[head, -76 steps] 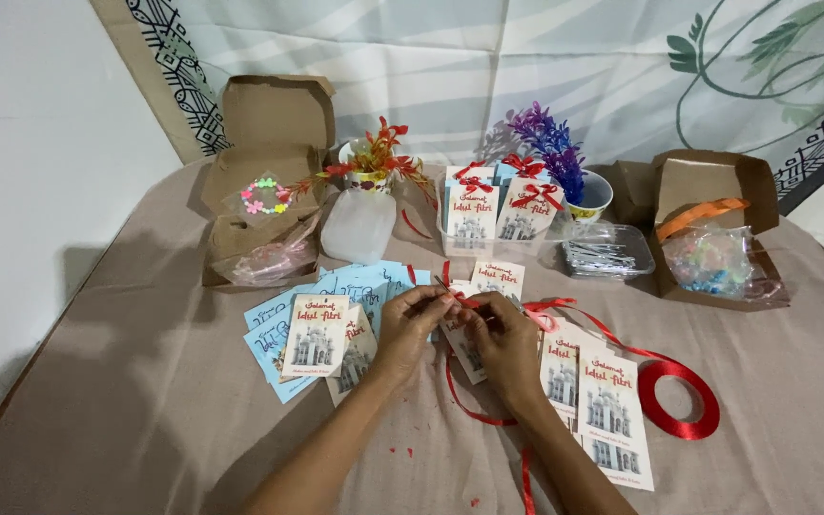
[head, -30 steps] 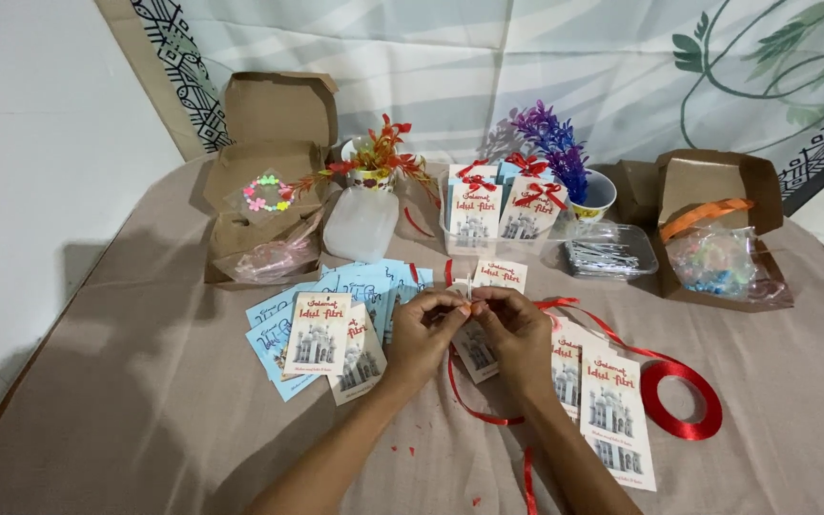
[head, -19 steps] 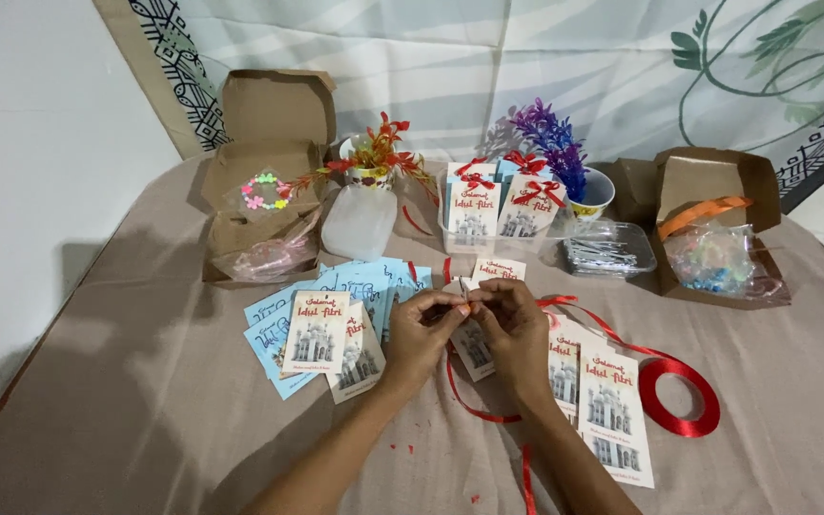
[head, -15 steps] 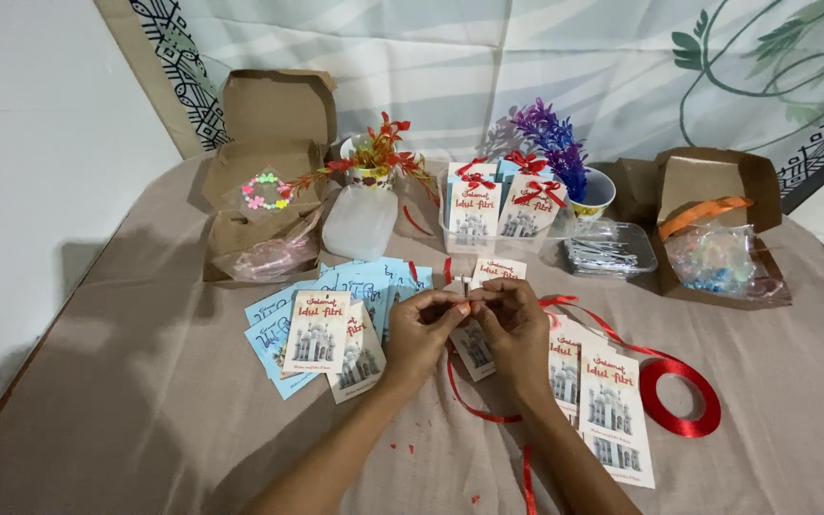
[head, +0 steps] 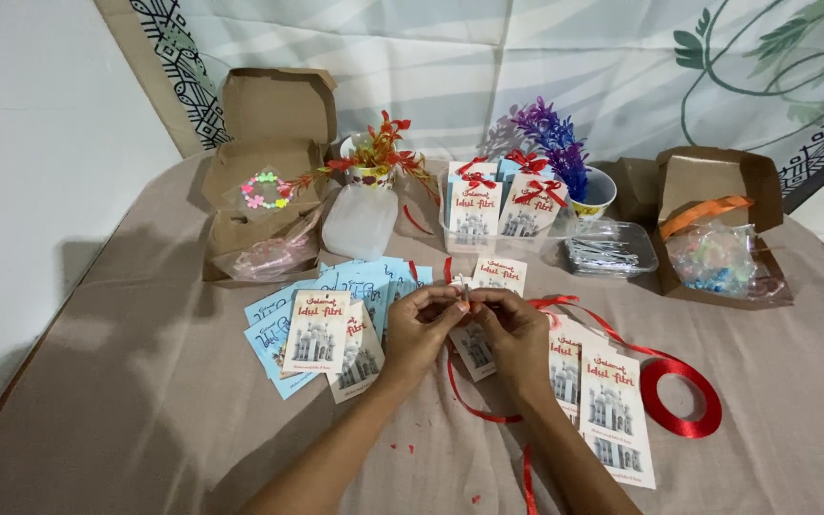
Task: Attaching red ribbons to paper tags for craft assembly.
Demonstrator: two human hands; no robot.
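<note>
My left hand (head: 422, 326) and my right hand (head: 514, 329) meet over the middle of the cloth, fingertips pinched together on a thin red ribbon (head: 463, 298). A loose length of that ribbon (head: 470, 405) curls down beneath my hands. Under them lies a printed greeting card (head: 474, 348) with a mosque picture. More such cards (head: 316, 332) fan out to the left over pale blue cards (head: 269, 336), and others (head: 612, 405) lie to the right.
A red ribbon spool (head: 681, 399) lies at right. Behind stand finished cards with red bows (head: 500, 205) in a clear tub, two plant cups (head: 374, 164), a white plastic box (head: 360, 221), a clear tray of ties (head: 608, 251), and open cardboard boxes (head: 261, 172) (head: 717, 229).
My hands have risen slightly off the card and drawn the fingertips closer together on the ribbon. The cards and boxes lie as before.
</note>
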